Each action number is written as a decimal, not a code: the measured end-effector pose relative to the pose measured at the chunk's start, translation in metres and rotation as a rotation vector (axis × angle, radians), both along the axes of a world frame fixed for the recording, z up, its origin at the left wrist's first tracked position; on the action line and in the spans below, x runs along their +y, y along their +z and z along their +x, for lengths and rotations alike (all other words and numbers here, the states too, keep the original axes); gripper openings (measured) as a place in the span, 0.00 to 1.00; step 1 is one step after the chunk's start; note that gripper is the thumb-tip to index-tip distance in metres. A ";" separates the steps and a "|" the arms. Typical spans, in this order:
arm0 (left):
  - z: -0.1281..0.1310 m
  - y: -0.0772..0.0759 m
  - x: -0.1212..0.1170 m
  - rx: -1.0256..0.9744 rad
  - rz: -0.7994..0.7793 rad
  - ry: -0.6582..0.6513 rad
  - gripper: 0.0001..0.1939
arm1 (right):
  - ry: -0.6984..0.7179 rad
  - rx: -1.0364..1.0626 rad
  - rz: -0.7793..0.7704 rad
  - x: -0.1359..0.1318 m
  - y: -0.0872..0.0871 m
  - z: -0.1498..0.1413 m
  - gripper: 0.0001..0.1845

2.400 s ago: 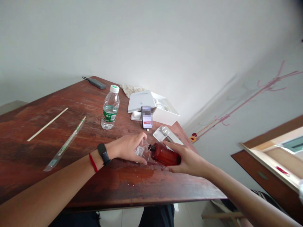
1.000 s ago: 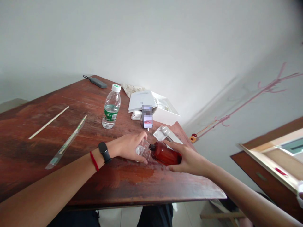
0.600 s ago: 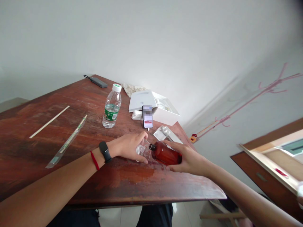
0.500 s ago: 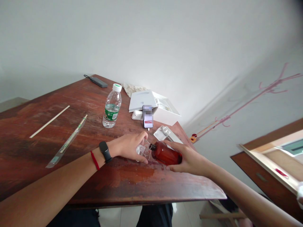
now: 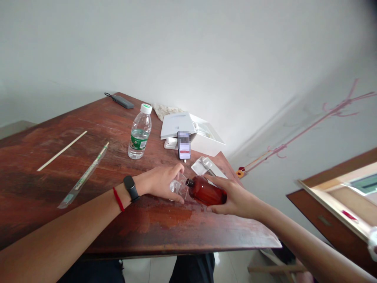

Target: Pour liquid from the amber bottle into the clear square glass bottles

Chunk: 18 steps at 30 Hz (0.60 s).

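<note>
My right hand [image 5: 232, 197] grips a brown amber glass bottle [image 5: 204, 191] lying on its side, its black-rimmed neck pointing left. My left hand [image 5: 161, 183] curls around a small transparent plastic piece [image 5: 179, 188], and the bottle's neck almost touches that piece. I cannot tell exactly what the piece is. Both hands rest just above the worn red-brown wooden table [image 5: 55, 167], near its front edge. A wet patch [image 5: 172, 217] lies on the wood below them.
A water bottle [image 5: 140, 131], a white box [image 5: 206, 137], a propped phone [image 5: 184, 145], a foil-and-white packet [image 5: 204, 166], a bare wooden stick [image 5: 62, 145], a plastic-wrapped stick [image 5: 84, 175] and a dark power bank [image 5: 122, 101] stand beyond my hands. A wooden drawer [image 5: 324, 220] juts in at right.
The table and its objects have drifted slightly in the view as my head moved. Both hands keep the same hold, with the bottle neck still at the transparent piece.
</note>
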<state>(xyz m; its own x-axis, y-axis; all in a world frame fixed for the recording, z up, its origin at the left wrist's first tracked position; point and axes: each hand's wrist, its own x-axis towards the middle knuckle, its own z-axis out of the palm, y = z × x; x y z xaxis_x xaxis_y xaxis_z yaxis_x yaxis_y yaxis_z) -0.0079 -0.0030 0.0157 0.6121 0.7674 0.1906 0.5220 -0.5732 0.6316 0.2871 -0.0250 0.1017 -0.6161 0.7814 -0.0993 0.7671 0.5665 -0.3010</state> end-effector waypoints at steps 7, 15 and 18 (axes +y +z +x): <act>0.000 -0.001 0.000 -0.003 0.012 -0.004 0.41 | -0.039 -0.043 -0.019 -0.001 0.002 -0.003 0.49; 0.000 -0.003 0.001 -0.010 0.020 -0.015 0.40 | -0.022 -0.027 -0.037 -0.001 0.003 -0.003 0.48; 0.000 -0.003 0.002 -0.012 0.025 -0.015 0.41 | -0.018 -0.029 -0.035 -0.001 0.002 -0.002 0.48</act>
